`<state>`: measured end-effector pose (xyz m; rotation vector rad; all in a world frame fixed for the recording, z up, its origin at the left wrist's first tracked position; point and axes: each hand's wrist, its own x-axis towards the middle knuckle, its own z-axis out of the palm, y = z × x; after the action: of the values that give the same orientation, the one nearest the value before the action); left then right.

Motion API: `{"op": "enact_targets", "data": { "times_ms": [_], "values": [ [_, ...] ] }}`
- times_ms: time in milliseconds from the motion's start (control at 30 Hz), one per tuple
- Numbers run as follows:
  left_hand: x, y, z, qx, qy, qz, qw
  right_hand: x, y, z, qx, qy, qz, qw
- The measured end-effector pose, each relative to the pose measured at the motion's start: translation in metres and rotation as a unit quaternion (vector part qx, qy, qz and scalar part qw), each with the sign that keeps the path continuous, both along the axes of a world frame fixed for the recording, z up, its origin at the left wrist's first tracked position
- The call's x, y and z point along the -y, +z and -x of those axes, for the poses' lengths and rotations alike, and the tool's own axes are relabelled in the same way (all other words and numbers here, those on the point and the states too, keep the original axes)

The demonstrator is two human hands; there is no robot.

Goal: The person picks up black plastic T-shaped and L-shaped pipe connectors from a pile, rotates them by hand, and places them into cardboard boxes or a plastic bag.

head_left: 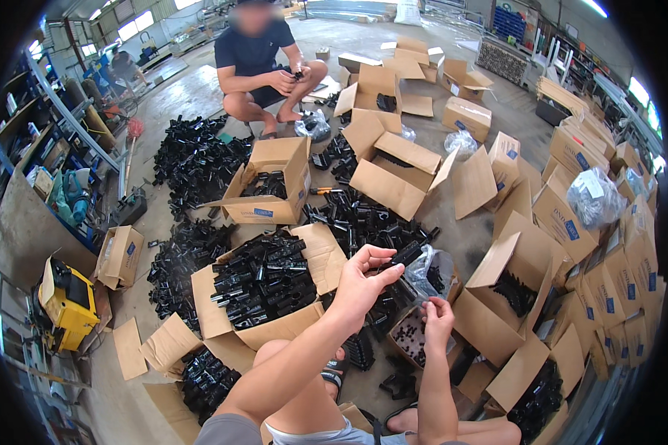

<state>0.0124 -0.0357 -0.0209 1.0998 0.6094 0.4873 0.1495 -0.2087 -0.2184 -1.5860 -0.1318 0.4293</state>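
My left hand (365, 283) is closed around a black tubular plastic part (409, 257), held tilted in front of me. My right hand (437, 323) is just to its lower right, thumb and fingers pinched together. What sits between those fingertips is too small to make out. Beneath my right hand stands a small open carton (410, 337) full of little dark pieces. A clear plastic bag (428, 273) with black pieces lies behind it. To the left of my hands, an open cardboard box (256, 337) is filled with stacked black parts (266, 278).
Heaps of black parts (200, 159) cover the floor to the left and ahead. Another person (256, 67) squats opposite, handling a black part. Open cartons (397, 178) and stacked boxes (571, 215) crowd the right. A yellow machine (70, 311) stands at left.
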Motion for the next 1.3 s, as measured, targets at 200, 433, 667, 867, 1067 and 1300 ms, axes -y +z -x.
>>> {"op": "enact_targets", "data": {
  "times_ms": [200,433,667,867,1067,1300],
  "values": [
    [0.003,-0.004,-0.006,0.042,0.014,-0.066,0.997,-0.013,0.146,0.026,0.071,0.017,-0.144,0.987],
    [-0.003,0.006,0.006,0.065,0.054,-0.034,0.996,-0.055,0.205,0.059,0.158,0.063,-0.157,0.973],
    [0.008,0.020,0.005,0.105,0.054,0.037,0.992,-0.060,0.198,0.058,0.172,0.026,-0.095,0.980],
    [0.006,0.019,0.008,0.112,0.056,-0.039,0.991,-0.073,0.196,0.060,0.131,0.051,-0.139,0.980],
    [0.006,0.023,0.012,0.107,0.052,-0.050,0.992,-0.074,0.204,0.066,0.057,0.053,-0.190,0.979],
    [0.007,0.022,0.009,0.104,0.044,-0.055,0.992,-0.074,0.203,0.067,0.038,0.053,-0.209,0.976]
  ]
}}
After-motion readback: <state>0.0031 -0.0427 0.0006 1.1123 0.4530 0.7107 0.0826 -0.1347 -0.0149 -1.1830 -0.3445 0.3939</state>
